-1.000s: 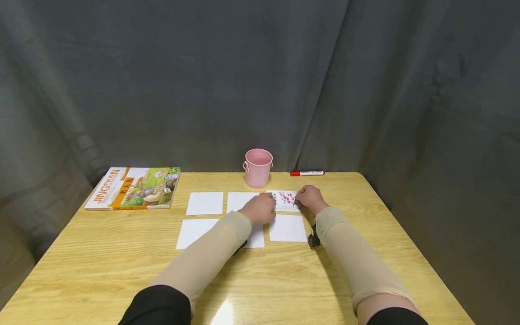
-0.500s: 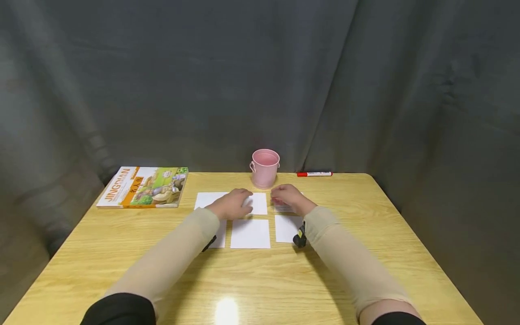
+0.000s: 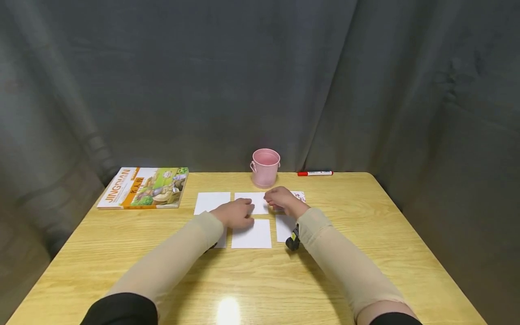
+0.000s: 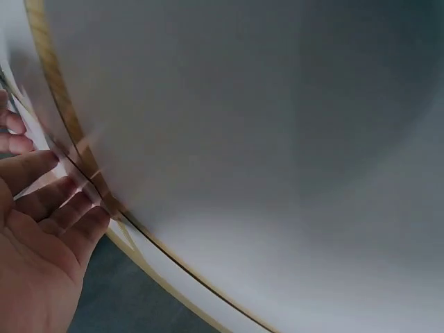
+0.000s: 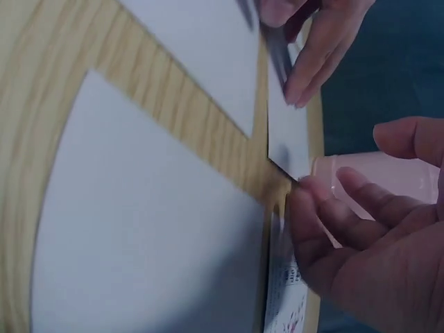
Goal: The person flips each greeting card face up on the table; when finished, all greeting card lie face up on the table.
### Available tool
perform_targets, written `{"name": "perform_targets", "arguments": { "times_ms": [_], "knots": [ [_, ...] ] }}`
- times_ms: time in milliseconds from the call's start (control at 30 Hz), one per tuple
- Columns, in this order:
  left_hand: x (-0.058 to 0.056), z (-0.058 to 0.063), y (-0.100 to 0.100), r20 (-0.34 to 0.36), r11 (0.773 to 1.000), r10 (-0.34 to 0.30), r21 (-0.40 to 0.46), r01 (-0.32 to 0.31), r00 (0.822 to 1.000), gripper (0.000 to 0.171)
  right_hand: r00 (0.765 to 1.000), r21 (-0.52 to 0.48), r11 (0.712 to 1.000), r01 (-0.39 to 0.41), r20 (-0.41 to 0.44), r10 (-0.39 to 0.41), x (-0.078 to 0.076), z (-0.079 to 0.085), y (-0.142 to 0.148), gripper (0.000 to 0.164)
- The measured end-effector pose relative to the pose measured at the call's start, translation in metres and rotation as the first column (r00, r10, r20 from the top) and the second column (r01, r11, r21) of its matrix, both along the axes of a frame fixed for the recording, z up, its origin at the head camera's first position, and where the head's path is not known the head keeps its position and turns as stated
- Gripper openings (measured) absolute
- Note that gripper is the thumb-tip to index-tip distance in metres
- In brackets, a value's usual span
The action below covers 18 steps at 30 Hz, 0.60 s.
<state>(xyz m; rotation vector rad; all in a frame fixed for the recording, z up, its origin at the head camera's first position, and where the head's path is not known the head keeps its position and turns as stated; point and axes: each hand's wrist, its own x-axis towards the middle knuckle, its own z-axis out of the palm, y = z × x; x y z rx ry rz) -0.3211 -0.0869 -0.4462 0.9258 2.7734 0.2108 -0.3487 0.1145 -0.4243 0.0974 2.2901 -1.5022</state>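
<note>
Several square white cards lie in two rows on the wooden table. In the head view, my left hand is over the gap between the back middle card and the front middle card, fingers extended. My right hand covers much of the back right card, whose red flower print peeks out beside it. Seen from the right wrist, my right fingertips meet the near corner of the back middle card, with the thumb held apart. The front left card is mostly hidden under my left wrist.
A pink bucket stands just behind the cards. A red-and-white marker lies along the table's back edge, right of the bucket. Books rest at the back left. A grey curtain hangs behind the table.
My left hand has left the flower card, going left. My right hand has shifted left from that card's right edge to the back middle card's edge. The head view has turned slightly.
</note>
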Motion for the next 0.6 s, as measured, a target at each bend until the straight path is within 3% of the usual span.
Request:
{"name": "perform_targets", "arguments": {
  "times_ms": [133, 267, 600],
  "knots": [
    [0.002, 0.001, 0.001, 0.027, 0.999, 0.028, 0.017, -0.028, 0.999, 0.059, 0.999, -0.101, 0.994, 0.032, 0.018, -0.030, 0.004, 0.003, -0.001, 0.040],
    [0.002, 0.002, -0.001, 0.035, 0.998, 0.044, 0.039, -0.045, 0.998, 0.060, 0.998, -0.177, 0.983, 0.046, -0.021, -0.051, 0.003, -0.003, -0.003, 0.043],
    [0.000, 0.006, 0.003, 0.047, 0.994, 0.059, 0.094, -0.063, 0.997, 0.054, 0.993, -0.144, 0.984, 0.106, -0.041, -0.113, -0.004, -0.023, -0.003, 0.014]
  ]
}}
